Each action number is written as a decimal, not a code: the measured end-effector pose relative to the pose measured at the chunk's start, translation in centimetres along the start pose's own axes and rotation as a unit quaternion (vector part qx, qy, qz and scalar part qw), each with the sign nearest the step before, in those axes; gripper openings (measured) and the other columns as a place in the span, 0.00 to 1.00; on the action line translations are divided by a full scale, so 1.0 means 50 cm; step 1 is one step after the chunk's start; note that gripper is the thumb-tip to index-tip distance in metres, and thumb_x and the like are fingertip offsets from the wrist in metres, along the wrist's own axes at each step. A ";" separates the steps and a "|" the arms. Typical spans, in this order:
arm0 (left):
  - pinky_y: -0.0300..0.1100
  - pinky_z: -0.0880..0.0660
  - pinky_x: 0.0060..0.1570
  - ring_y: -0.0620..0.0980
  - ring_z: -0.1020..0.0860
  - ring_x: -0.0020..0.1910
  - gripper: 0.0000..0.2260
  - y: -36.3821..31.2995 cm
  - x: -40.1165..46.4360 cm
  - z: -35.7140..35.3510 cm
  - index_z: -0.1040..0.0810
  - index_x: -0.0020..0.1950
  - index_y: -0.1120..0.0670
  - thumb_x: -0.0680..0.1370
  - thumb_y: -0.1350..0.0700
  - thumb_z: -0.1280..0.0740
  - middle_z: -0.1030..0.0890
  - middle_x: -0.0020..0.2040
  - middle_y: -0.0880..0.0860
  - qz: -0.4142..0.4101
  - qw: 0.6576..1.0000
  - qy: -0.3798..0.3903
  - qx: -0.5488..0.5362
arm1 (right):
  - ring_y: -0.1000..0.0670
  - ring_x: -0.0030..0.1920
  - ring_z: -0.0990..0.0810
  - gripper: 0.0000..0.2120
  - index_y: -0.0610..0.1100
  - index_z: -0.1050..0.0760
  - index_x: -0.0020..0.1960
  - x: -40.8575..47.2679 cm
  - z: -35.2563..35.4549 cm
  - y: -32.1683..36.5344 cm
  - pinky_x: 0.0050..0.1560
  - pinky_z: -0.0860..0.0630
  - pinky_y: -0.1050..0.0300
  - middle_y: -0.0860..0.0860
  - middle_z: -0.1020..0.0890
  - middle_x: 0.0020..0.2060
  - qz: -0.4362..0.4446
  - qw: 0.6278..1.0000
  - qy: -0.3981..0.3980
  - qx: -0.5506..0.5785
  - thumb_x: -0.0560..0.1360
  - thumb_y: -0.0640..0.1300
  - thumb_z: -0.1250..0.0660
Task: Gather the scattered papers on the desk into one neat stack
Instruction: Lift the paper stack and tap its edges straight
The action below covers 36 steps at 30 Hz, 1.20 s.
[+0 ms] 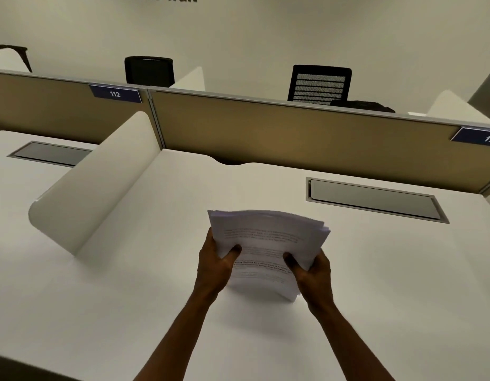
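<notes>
A stack of printed white papers [266, 237] stands tilted on its lower edge on the white desk [128, 284], bowed slightly toward me. My left hand [215, 264] grips its left side with the thumb on the front sheet. My right hand [311, 268] grips the right side the same way. The sheets' top edges are a little uneven at the right corner. No loose sheets lie elsewhere on the desk.
A curved white side divider [101, 182] rises at the left. A tan partition [266, 127] closes the back of the desk. A grey cable hatch [373, 199] sits flush at the back right. Black chairs [319, 83] stand beyond the partition.
</notes>
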<state>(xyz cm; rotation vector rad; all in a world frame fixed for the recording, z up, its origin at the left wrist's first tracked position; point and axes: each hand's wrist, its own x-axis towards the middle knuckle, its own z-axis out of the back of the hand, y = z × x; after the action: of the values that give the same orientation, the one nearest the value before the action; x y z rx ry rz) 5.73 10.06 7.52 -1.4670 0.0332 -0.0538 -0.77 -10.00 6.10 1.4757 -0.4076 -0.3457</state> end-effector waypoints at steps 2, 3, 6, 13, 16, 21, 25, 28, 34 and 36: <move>0.48 0.19 0.55 0.48 0.21 0.58 0.20 0.026 -0.005 -0.008 0.28 0.67 0.48 0.77 0.60 0.31 0.20 0.58 0.47 0.023 0.999 0.006 0.021 | 0.50 0.50 0.17 0.13 0.55 0.22 0.52 -0.014 -0.006 -0.033 0.43 0.19 0.61 0.54 0.15 0.48 -0.017 0.999 0.005 -0.031 0.70 0.45 0.26; 0.50 0.19 0.55 0.51 0.20 0.58 0.19 0.034 -0.008 -0.011 0.27 0.67 0.48 0.78 0.61 0.32 0.19 0.58 0.48 0.027 0.999 0.005 0.025 | 0.49 0.50 0.16 0.12 0.55 0.22 0.52 -0.018 -0.007 -0.043 0.43 0.19 0.62 0.54 0.15 0.48 -0.019 0.999 0.004 -0.039 0.71 0.44 0.26; 0.49 0.17 0.50 0.49 0.18 0.54 0.15 0.028 -0.010 -0.007 0.24 0.62 0.48 0.78 0.62 0.33 0.18 0.54 0.47 0.010 1.000 -0.004 0.011 | 0.51 0.48 0.17 0.10 0.53 0.22 0.53 -0.015 -0.005 -0.040 0.42 0.19 0.61 0.53 0.15 0.47 -0.021 0.999 -0.004 -0.041 0.74 0.41 0.28; 0.46 0.19 0.53 0.53 0.20 0.58 0.16 0.055 -0.018 -0.004 0.24 0.62 0.47 0.78 0.63 0.33 0.18 0.56 0.49 0.060 0.998 0.019 -0.003 | 0.56 0.46 0.17 0.12 0.54 0.22 0.48 -0.016 -0.011 -0.055 0.40 0.21 0.68 0.58 0.16 0.44 -0.011 0.997 0.014 -0.072 0.73 0.39 0.26; 0.47 0.19 0.56 0.52 0.20 0.58 0.19 0.064 -0.024 0.007 0.25 0.59 0.40 0.77 0.64 0.32 0.18 0.56 0.46 0.064 0.997 0.036 0.024 | 0.56 0.45 0.17 0.14 0.58 0.24 0.46 -0.022 -0.007 -0.068 0.40 0.22 0.69 0.58 0.17 0.44 -0.009 0.996 0.005 -0.092 0.74 0.38 0.28; 0.43 0.28 0.66 0.49 0.28 0.68 0.39 -0.024 -0.002 0.049 0.39 0.76 0.49 0.70 0.56 0.22 0.29 0.70 0.49 -0.085 0.984 -0.127 0.087 | 0.64 0.42 0.20 0.12 0.53 0.22 0.50 -0.005 0.024 -0.014 0.38 0.26 0.72 0.64 0.18 0.40 0.095 0.979 0.060 -0.173 0.76 0.36 0.31; 0.40 0.47 0.77 0.46 0.47 0.80 0.46 -0.164 0.024 0.097 0.44 0.79 0.51 0.69 0.46 0.23 0.42 0.80 0.48 -0.258 0.927 -0.045 0.269 | 0.60 0.40 0.21 0.12 0.55 0.21 0.48 0.031 0.054 0.056 0.37 0.28 0.67 0.65 0.19 0.40 0.183 0.932 0.139 -0.279 0.75 0.38 0.34; 0.43 0.42 0.75 0.42 0.36 0.75 0.41 -0.223 0.066 0.120 0.39 0.77 0.46 0.69 0.44 0.23 0.30 0.74 0.45 -0.239 0.898 0.139 0.342 | 0.57 0.39 0.20 0.10 0.56 0.21 0.48 0.059 0.063 0.110 0.39 0.25 0.59 0.62 0.18 0.38 0.201 0.895 0.186 -0.352 0.73 0.42 0.35; 0.35 0.28 0.36 0.37 0.19 0.36 0.04 -0.197 0.094 0.126 0.15 0.44 0.52 0.72 0.54 0.25 0.16 0.38 0.47 -0.120 0.938 0.158 0.283 | 0.56 0.43 0.18 0.07 0.54 0.19 0.49 0.109 0.104 0.177 0.41 0.23 0.62 0.58 0.15 0.42 0.118 0.886 0.306 -0.329 0.71 0.49 0.27; 0.38 0.25 0.38 0.42 0.18 0.38 0.08 -0.166 0.086 0.141 0.16 0.44 0.52 0.69 0.50 0.25 0.15 0.38 0.48 -0.070 0.966 0.120 0.219 | 0.51 0.48 0.16 0.16 0.52 0.19 0.54 0.126 0.149 0.174 0.44 0.19 0.59 0.53 0.15 0.48 0.043 0.924 0.293 -0.240 0.67 0.50 0.22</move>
<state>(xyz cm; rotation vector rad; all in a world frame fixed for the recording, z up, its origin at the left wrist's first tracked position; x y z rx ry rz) 10.30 15.97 16.56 -1.0124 0.1086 -0.3349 1.15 -18.90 15.48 1.0068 0.0979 0.0778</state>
